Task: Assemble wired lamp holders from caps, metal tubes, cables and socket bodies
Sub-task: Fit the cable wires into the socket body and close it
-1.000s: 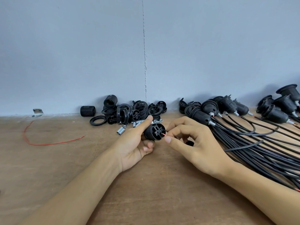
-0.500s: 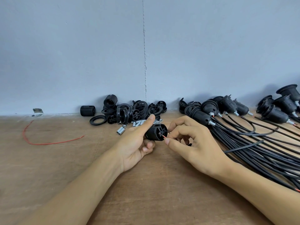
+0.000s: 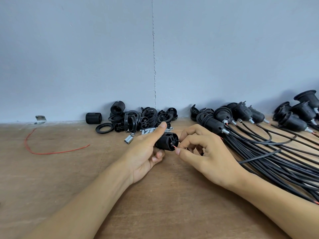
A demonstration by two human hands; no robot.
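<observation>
From the head view, the left hand (image 3: 145, 152) is curled round a black socket body (image 3: 166, 141), thumb on top and fingers under it, holding it just over the middle of the wooden table (image 3: 69, 178). The right hand (image 3: 207, 152) pinches a thin red wire end (image 3: 174, 147) right at the socket body's flat end. By the wall sit a pile of black caps and rings (image 3: 138, 118) with small metal tubes (image 3: 128, 139) in front, and to the right lie finished lamp holders (image 3: 210, 123) with long black cables (image 3: 276, 161).
</observation>
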